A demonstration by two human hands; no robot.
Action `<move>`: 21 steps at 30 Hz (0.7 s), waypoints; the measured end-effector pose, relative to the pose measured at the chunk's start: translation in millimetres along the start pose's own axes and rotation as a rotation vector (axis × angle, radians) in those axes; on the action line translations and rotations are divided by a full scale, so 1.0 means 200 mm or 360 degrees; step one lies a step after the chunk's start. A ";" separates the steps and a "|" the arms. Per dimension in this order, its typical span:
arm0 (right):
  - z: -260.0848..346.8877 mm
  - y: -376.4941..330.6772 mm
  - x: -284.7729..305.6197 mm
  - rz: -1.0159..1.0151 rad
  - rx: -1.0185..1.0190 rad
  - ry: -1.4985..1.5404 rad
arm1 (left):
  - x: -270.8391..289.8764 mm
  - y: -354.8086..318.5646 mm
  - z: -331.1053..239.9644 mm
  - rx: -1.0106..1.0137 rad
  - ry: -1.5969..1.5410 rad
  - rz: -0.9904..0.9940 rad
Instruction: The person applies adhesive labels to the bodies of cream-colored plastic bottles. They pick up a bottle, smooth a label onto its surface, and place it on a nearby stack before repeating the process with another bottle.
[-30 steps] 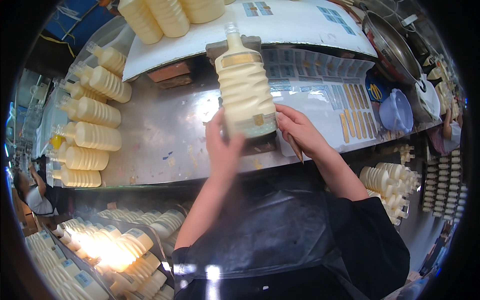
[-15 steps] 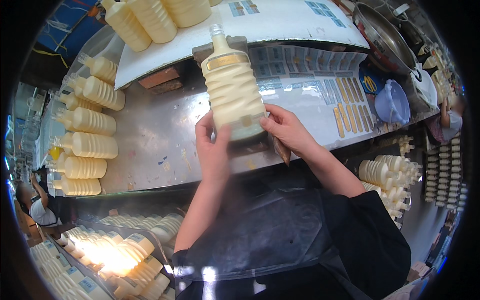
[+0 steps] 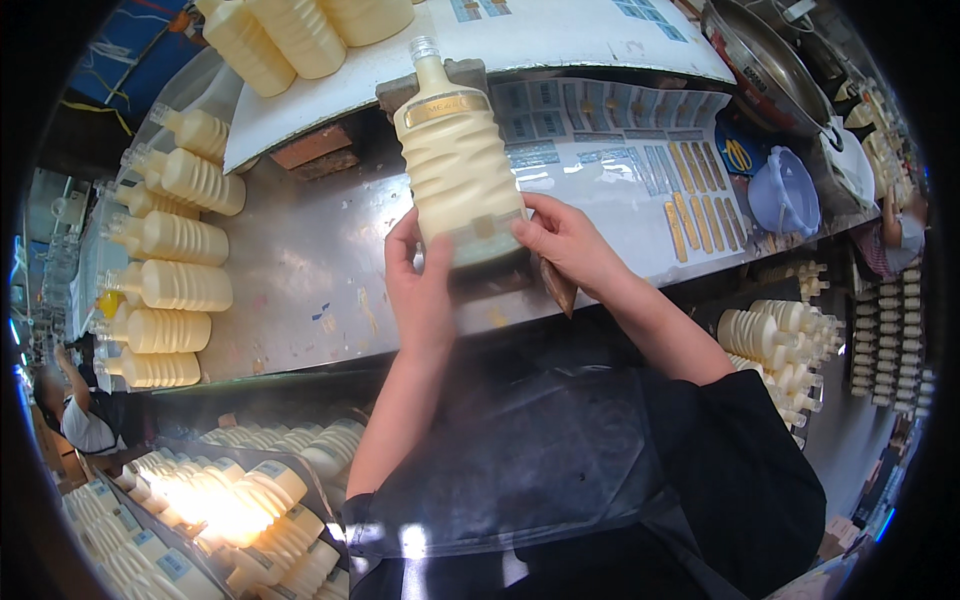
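Observation:
A cream-coloured bottle (image 3: 460,170) with wavy ribs and a transparent neck lies tilted in front of me, neck pointing away, its upper end against a dark block (image 3: 392,92). It bears a gold strip label (image 3: 444,108) below the shoulder and a pale label with a small gold square (image 3: 482,228) near its base. My left hand (image 3: 418,285) is closed on the bottle's lower left edge. My right hand (image 3: 570,245) grips its lower right edge, thumb on the front. A flat brown pointed piece (image 3: 556,288) is tucked under the right hand.
Several similar bottles (image 3: 185,285) lie along the table's left side. Sheets of labels (image 3: 640,180) and gold strips (image 3: 690,225) spread to the right, beside a lilac bucket (image 3: 783,195). A white board (image 3: 560,45) spans the back. Crates of bottles (image 3: 270,500) stand below left.
The bottle and both hands appear slightly farther left and up in view; the whole scene has shifted a little too. The grip on the bottle looks the same.

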State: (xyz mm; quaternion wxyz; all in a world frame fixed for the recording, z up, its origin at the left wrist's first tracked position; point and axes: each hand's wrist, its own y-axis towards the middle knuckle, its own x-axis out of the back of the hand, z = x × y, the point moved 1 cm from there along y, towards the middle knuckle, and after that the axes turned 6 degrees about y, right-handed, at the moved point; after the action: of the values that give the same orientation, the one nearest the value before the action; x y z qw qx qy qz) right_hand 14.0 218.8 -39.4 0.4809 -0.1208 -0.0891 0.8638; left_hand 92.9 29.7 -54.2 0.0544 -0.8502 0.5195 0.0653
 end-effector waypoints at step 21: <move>0.23 -0.18 -0.18 -0.0046 0.1938 -0.1429 | 0.05 0.02 0.00 -0.0043 0.0204 0.0034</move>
State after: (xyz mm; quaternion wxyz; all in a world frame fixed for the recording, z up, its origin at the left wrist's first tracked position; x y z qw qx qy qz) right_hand 47.2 205.4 18.4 0.3914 0.5307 0.2148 0.7204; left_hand 94.9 19.2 -55.8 0.0088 -0.8477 0.5301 0.0184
